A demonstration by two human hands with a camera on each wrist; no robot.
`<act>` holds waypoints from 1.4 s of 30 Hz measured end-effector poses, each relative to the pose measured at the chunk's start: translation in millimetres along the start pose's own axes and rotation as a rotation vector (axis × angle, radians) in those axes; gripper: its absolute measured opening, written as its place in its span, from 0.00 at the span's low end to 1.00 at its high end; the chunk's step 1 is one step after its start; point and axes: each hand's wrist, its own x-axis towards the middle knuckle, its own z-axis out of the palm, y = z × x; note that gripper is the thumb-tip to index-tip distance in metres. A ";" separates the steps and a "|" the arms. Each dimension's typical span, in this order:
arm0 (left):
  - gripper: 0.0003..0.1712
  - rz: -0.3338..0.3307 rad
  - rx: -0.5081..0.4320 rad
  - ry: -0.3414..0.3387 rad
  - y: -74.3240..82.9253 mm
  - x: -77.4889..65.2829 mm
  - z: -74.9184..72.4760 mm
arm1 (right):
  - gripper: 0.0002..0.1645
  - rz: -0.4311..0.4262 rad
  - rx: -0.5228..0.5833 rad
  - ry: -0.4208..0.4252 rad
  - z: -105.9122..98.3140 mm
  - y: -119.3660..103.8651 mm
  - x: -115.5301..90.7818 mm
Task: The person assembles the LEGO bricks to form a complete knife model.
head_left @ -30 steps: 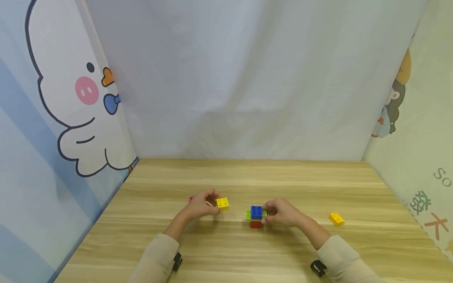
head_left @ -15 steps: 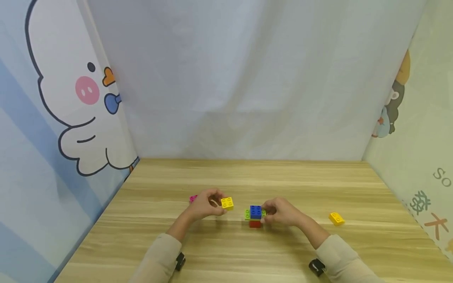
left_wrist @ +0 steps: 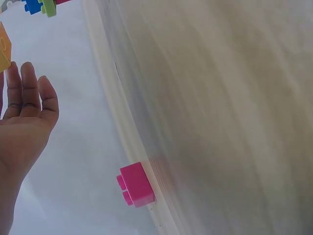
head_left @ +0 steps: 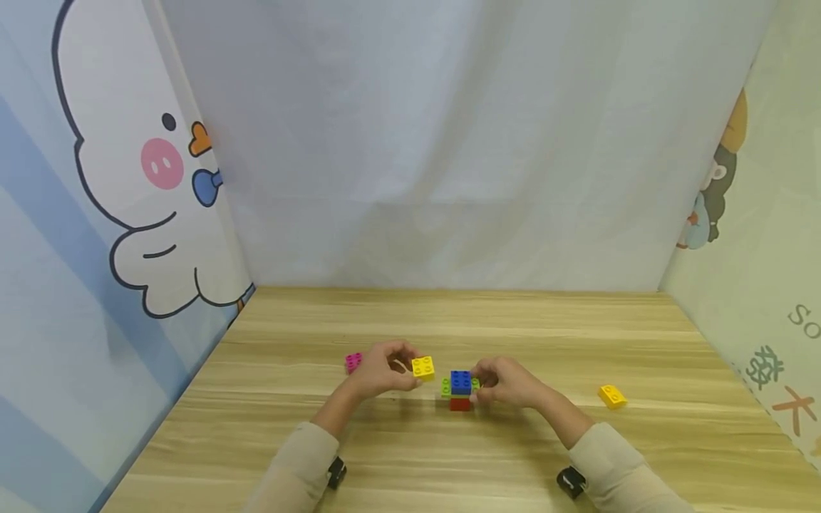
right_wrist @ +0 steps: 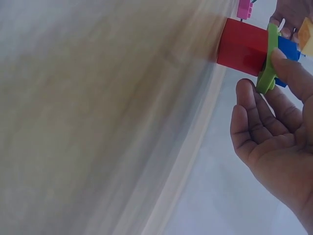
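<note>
My left hand [head_left: 383, 368] pinches a yellow toy brick [head_left: 422, 368] by its left side, held above the table with its studs up. Just to the right stands a small stack: a red brick [right_wrist: 243, 46] at the bottom, a thin lime green plate [right_wrist: 267, 61] across it, and a blue brick [head_left: 460, 382] on top. The right hand [head_left: 509, 383] grips the stack's right side, thumb and fingers at the green plate's end. In the right wrist view the red brick's base meets the tabletop. A narrow gap separates the yellow brick from the stack.
A magenta brick [left_wrist: 137, 185] lies on the table behind the left hand. Far to the right lies another yellow brick [head_left: 612, 397], beyond the right hand. The wooden table [head_left: 449, 463] ends at a pale curtain [head_left: 449, 178] at the back.
The left hand has carried the yellow brick to the right, closer to the stack, uncovering more of the magenta brick. The right hand keeps its hold, with the stack shifted slightly left in view.
</note>
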 end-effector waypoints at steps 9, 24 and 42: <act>0.18 0.014 -0.020 -0.004 1.1 3.6 7.5 | 0.20 -0.004 0.004 -0.002 -1.2 0.4 1.3; 0.18 0.022 -0.032 -0.037 5.4 9.8 13.5 | 0.19 -0.001 0.007 0.007 0.1 1.8 4.3; 0.19 -0.009 -0.016 -0.036 2.5 13.8 21.5 | 0.17 -0.016 0.027 0.003 -0.1 1.3 4.6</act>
